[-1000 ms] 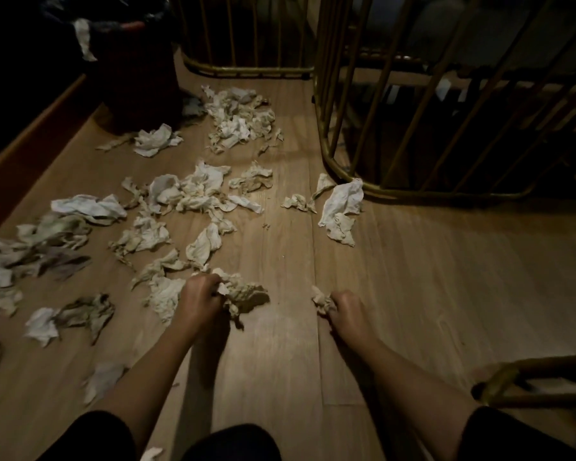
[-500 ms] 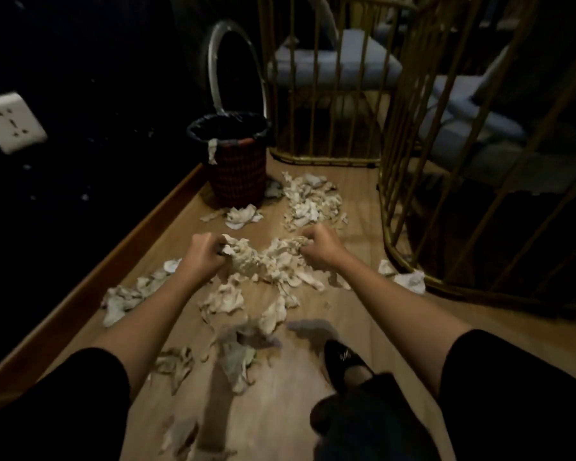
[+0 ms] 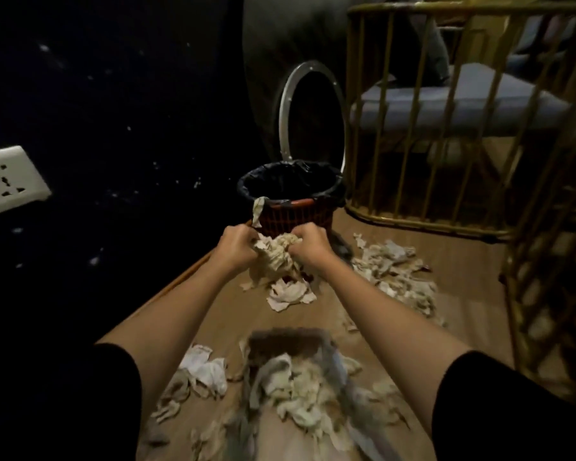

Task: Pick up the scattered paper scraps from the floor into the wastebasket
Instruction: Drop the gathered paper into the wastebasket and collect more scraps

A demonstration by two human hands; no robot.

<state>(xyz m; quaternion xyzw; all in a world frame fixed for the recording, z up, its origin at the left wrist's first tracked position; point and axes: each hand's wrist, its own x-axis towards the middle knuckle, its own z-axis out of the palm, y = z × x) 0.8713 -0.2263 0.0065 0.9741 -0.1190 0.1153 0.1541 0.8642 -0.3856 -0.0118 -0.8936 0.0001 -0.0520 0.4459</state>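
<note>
My left hand (image 3: 235, 246) and my right hand (image 3: 310, 244) are pressed together around one crumpled bundle of paper scraps (image 3: 276, 256), held in the air just in front of the wastebasket (image 3: 296, 211). The wastebasket is a reddish woven basket lined with a black bag, and one scrap (image 3: 257, 209) hangs over its near rim. More scraps lie on the wooden floor: a pile (image 3: 288, 292) right below my hands, a spread (image 3: 396, 271) to the right, and a blurred heap (image 3: 300, 390) close to me.
A dark wall with a white socket (image 3: 9, 179) runs along the left. A gold wire-frame chair (image 3: 446, 128) with a grey cushion stands right of the basket, and another gold frame (image 3: 546, 277) edges the floor at far right. A round metal ring (image 3: 310, 114) stands behind the basket.
My hands rose from the floor with scraps, came together into one bundle and moved forward toward the wastebasket. The view lifted and the basket appears much nearer.
</note>
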